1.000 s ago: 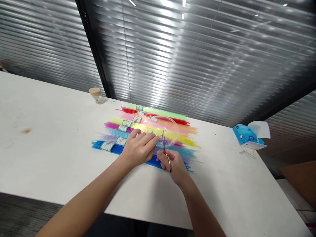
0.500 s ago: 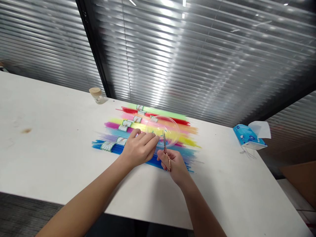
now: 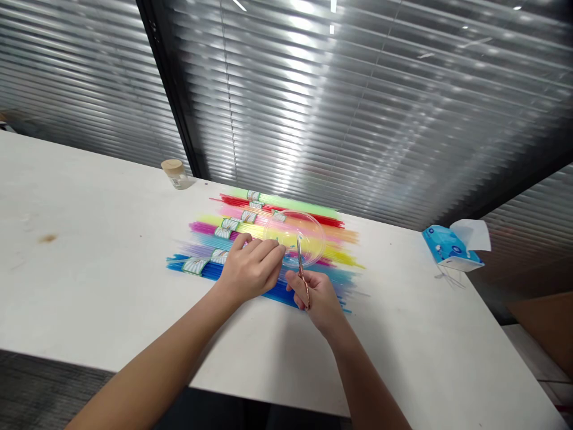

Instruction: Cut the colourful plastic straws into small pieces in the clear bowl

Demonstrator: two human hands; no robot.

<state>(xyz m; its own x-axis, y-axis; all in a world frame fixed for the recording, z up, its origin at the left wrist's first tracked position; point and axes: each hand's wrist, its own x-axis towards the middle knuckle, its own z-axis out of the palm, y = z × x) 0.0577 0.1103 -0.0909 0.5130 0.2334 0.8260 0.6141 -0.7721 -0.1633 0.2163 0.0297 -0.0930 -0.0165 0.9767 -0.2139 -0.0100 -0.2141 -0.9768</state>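
My right hand (image 3: pixel 319 298) is closed round the handles of a pair of rose-gold scissors (image 3: pixel 301 267); the narrow blades point away from me and look nearly together. Left of it, my left hand (image 3: pixel 251 267) has its thumb and fingers pinched together beside the blades. What that pinch holds is hidden or too thin to make out. Just beyond both hands is a clear round plastic bowl (image 3: pixel 323 240), with several small blue-green bits (image 3: pixel 293 246) in it. Bundles of thin coloured plastic sticks lie beneath, the dark blue bundle (image 3: pixel 283 292) nearest me and the red bundle (image 3: pixel 329 219) farther off.
A small jar with a tan lid (image 3: pixel 173 167) stands at the table's back edge on the left. To the right lies a blue tissue pack (image 3: pixel 447 246) with a tissue sticking out. Metal blinds (image 3: pixel 286 107) rise behind the white table (image 3: pixel 89 251).
My left hand has shifted slightly left, away from the scissors. The blades have come closer together and tilted a little. The bowl and bundles have stayed put.
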